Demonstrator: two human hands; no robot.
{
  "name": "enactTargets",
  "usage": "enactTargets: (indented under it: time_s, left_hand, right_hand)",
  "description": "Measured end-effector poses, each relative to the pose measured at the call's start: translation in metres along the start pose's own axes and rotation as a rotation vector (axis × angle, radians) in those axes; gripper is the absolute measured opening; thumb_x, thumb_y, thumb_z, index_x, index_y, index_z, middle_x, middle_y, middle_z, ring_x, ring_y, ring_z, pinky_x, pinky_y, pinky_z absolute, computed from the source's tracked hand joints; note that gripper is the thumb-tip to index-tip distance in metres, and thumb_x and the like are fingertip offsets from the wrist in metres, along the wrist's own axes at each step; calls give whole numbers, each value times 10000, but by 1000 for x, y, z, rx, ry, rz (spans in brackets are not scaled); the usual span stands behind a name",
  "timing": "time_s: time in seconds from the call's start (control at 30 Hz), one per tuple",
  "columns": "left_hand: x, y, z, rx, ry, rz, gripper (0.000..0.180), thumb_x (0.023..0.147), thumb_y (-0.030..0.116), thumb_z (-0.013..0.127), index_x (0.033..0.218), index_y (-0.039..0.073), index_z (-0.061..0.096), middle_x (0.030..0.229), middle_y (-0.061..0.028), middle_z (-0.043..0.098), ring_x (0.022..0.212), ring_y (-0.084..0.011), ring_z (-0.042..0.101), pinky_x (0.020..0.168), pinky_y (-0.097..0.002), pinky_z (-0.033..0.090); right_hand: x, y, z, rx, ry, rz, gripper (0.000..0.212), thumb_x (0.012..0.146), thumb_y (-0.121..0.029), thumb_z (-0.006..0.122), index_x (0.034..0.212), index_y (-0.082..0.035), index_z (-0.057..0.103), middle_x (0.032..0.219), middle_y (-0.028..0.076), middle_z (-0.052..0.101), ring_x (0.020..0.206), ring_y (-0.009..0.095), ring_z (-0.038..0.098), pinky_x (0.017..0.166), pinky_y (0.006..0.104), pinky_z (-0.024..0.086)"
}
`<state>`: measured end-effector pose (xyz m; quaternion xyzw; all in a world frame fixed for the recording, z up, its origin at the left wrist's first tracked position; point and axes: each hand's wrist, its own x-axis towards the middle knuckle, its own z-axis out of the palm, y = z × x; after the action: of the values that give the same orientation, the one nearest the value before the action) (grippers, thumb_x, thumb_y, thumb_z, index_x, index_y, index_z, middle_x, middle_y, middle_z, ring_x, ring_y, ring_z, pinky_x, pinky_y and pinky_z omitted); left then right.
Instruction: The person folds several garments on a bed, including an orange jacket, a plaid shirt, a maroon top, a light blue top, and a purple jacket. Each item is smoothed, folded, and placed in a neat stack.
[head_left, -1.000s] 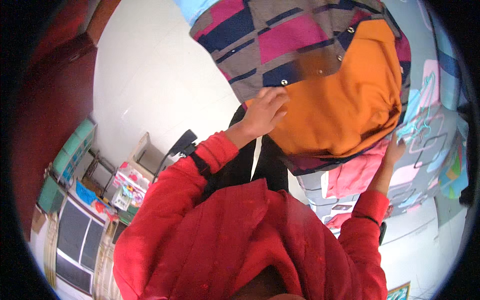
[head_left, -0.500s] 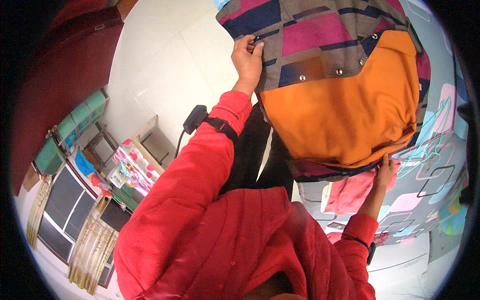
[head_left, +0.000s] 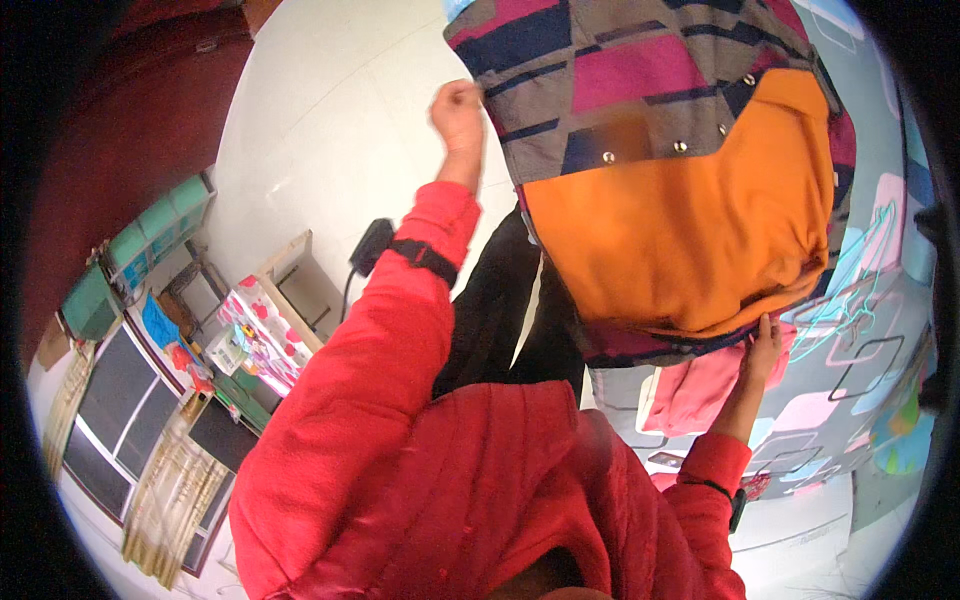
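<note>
A jacket [head_left: 650,75] in grey, navy and magenta blocks lies spread on the bed, with shiny round buttons along one edge. Its orange inner side [head_left: 660,240] faces up over the lower part. My left hand [head_left: 457,112] is closed, its fingers curled right beside the jacket's left edge; whether cloth is between them is hidden. At the near right, my right hand [head_left: 765,350] has its fingertips on the jacket's lower hem, gripping it from the near side. Folded pink cloth [head_left: 690,392] lies under and beside that wrist.
The patterned grey bed cover [head_left: 850,375] extends to the right, with turquoise hangers [head_left: 850,300] on it. A phone-like dark object [head_left: 664,459] rests near my right forearm. Far left stand a table with a floral cover [head_left: 262,325], green boxes [head_left: 155,235] and a curtained window [head_left: 115,420].
My left hand has shifted left, off the top of the jacket to its side edge, and its fingers have curled in. The right hand stays at the hem.
</note>
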<state>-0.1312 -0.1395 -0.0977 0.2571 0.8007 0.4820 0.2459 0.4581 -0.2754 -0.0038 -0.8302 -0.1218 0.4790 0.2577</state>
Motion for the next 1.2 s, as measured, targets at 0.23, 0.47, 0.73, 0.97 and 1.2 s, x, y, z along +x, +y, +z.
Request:
enactTargets:
  time_s: [0.23, 0.47, 0.73, 0.97, 1.2]
  left_hand:
    - [-21, 23, -99, 1011, -262, 393, 657, 697, 75, 755, 1266, -5, 436, 1132, -198, 548, 1095, -355, 526, 990, -450, 387]
    - [-233, 66, -43, 336, -1117, 637, 161, 748, 144, 692, 884, 79, 637, 1031, -121, 615, 1021, -325, 562, 937, -412, 429]
    - [-346, 81, 0, 486, -1420, 382, 760, 684, 342, 779, 1272, -10, 451, 1261, -179, 477, 1165, -360, 442, 994, -446, 385]
    - [-368, 39, 12, 566, -1421, 358, 443, 755, 248, 688, 1122, 23, 580, 948, -192, 640, 905, -380, 618, 810, -482, 489]
    - [-318, 66, -31, 454, -1478, 306, 229, 814, 256, 610, 931, 62, 645, 818, -191, 650, 812, -395, 630, 697, -506, 488]
  right_hand:
    - [-9, -2, -8, 152, 64, 4, 226, 863, -241, 666, 1003, -71, 616, 928, -4, 611, 849, 117, 545, 737, 289, 425]
    - [1, -7, -15, 537, -132, -4, 214, 871, -133, 616, 1055, -26, 629, 1045, 71, 642, 980, 222, 596, 861, 359, 480]
    - [11, -18, -22, 421, -140, -12, 421, 931, -172, 545, 1295, 7, 434, 1286, 119, 517, 1144, 268, 526, 965, 398, 435]
    - [44, -16, -42, -8, 47, -174, 295, 926, -172, 550, 1158, 7, 583, 1142, 80, 556, 1005, 206, 555, 779, 298, 458]
    - [0, -58, -17, -206, 333, -372, 281, 915, -261, 571, 920, 6, 659, 794, 86, 645, 783, 242, 629, 663, 340, 466]
